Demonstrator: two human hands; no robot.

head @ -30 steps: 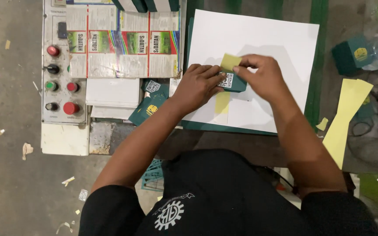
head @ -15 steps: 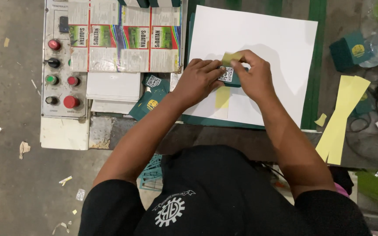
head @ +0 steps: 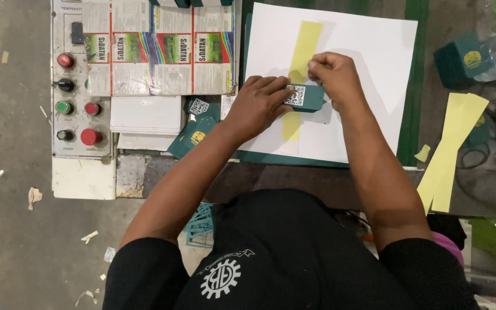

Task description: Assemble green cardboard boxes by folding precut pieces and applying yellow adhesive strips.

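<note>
Near the upper middle of the frame, on the white sheet (head: 368, 69): a small dark green box (head: 304, 97), pinched from both sides. Left hand (head: 259, 106) closed on its left end, fingers curled over the top edge; right hand (head: 335, 77) clamped on its right end, thumb and forefinger also nipping the yellow paper strip (head: 302, 54) that runs up the sheet from under the box. Strip apparently laid across the box but not yet wrapped or pressed down all round, so, as a judgement, roughly midway: placement done, folding and fixing left. Box flat and rectangular, deep green, with a white square code label facing up; strip pale yellow, straight, one end toward the top edge, the other showing below the box. More green boxes (head: 196, 123) left of centre beside stacked printed cartons (head: 162, 49); spare yellow strips (head: 452, 146) at right; a control panel (head: 73, 80) with red and green buttons at upper left.
</note>
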